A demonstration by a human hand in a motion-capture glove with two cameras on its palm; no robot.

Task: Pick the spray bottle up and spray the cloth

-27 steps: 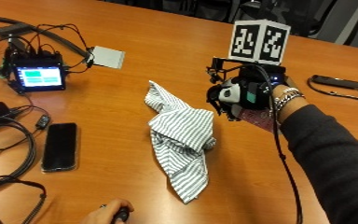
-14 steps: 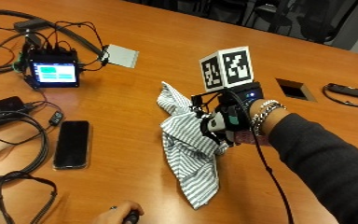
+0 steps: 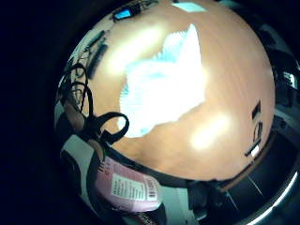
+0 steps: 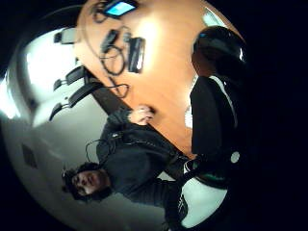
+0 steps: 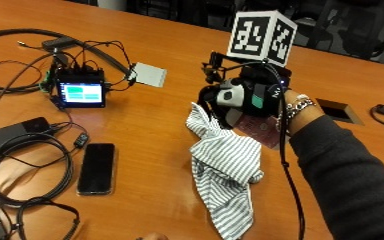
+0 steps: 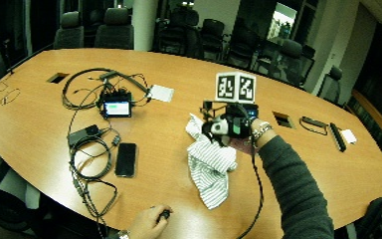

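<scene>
As hand [image 5: 245, 97] grips bottle [image 3: 129, 187], phone [image 5: 97, 168] beside cloth [image 5: 226, 170]

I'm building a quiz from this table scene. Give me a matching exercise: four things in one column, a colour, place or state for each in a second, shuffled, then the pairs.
Things
1. cloth
2. phone
3. small screen
4. right hand

Descriptions
A. lit, wired with cables
B. striped, crumpled on the table
C. raised above the cloth, holding the spray bottle
D. dark, flat beside coiled cables

Pairs: 1-B, 2-D, 3-A, 4-C
</scene>
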